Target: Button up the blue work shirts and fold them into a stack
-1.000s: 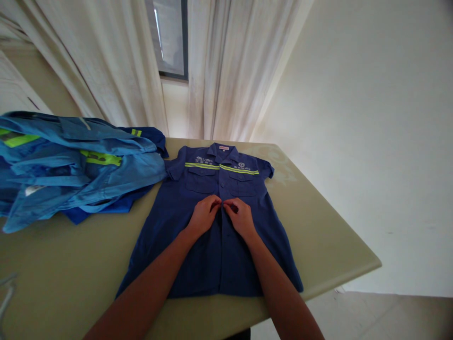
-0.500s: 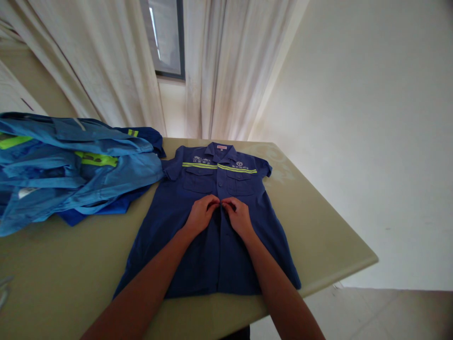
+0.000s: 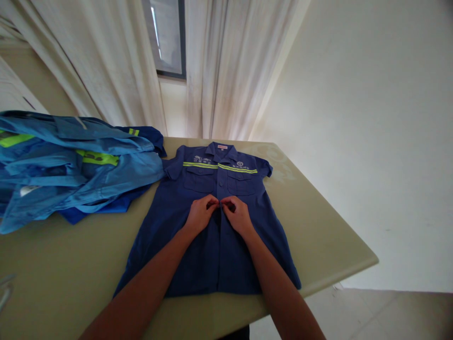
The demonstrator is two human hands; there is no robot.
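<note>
A dark blue short-sleeved work shirt (image 3: 198, 226) lies front side up on the table, its collar at the far end. Yellow-green reflective tape (image 3: 200, 165) crosses the chest above two flap pockets. At the middle of the front placket, my left hand (image 3: 203, 212) pinches the shirt's edge from the left. Facing it, almost touching, my right hand (image 3: 237, 212) pinches the placket from the right. Whatever button sits between the fingertips is hidden. Higher up, a button (image 3: 221, 184) shows on the placket.
A heap of blue work clothes (image 3: 81, 165) with reflective strips lies at the left on the pale green table (image 3: 329, 236). The table's right edge runs beside a white wall (image 3: 382, 141). Curtains (image 3: 240, 61) hang behind. Something white and thin (image 3: 5, 293) is at the left edge.
Both hands stay at the same place on the placket, with only a slight shift of the fingers. The shirt lies as before.
</note>
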